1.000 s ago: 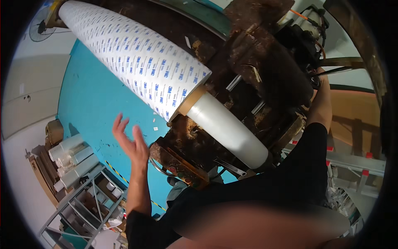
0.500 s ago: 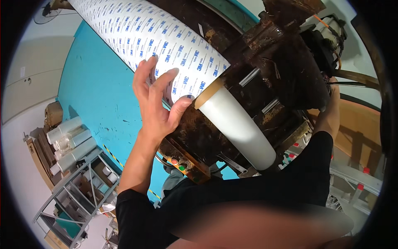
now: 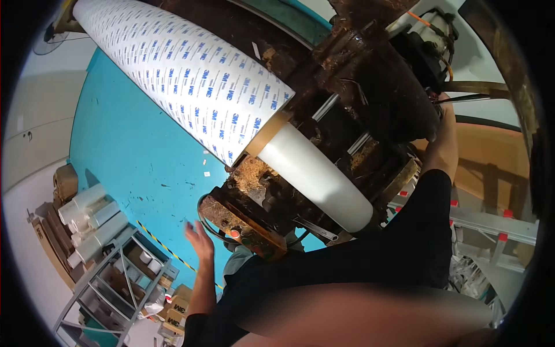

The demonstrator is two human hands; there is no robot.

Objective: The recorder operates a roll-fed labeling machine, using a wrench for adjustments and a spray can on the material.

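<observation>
A long roll of white sheet with blue print (image 3: 196,69) lies slantwise on a dark, grimy machine (image 3: 289,75). From its near end a brown core edge (image 3: 269,134) and a smooth pale roller (image 3: 318,176) stick out. My left hand (image 3: 200,242) is off the roll, held low beside a rusty control box (image 3: 231,222) with coloured push buttons; its fingers are apart with nothing in them. At the far right my right hand (image 3: 444,113) reaches behind a dark machine housing (image 3: 399,87), which hides its fingers.
Teal floor (image 3: 127,144) with scraps and a striped tape line (image 3: 165,247) spreads to the left. A grey metal rack (image 3: 110,283), wrapped rolls (image 3: 95,217) and cartons (image 3: 179,306) stand lower left. On the right are a ladder (image 3: 491,225) and a brown board (image 3: 485,162).
My left hand has come off the printed roll and dropped down and left beside the control box. My right hand stays behind the housing. The view has shifted slightly.
</observation>
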